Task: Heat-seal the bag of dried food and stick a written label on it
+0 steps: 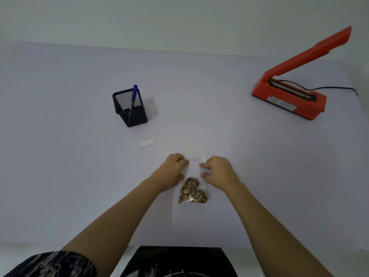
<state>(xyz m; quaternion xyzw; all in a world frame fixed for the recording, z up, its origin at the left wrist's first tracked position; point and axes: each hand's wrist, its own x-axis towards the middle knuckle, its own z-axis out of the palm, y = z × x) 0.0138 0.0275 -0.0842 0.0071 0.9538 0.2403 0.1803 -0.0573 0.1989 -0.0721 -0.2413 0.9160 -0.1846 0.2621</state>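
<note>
Bag [194, 170] held dried food [192, 192] at its near end, left hand [173, 171] and right hand [218, 171] pinched its top, cup [138, 117] held pen [134, 96]

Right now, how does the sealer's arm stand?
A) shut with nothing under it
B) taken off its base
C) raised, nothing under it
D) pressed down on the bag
C: the sealer has its arm tilted up and its bar bare, while the bag lies far from it, pinched by the left hand and the right hand.
</note>
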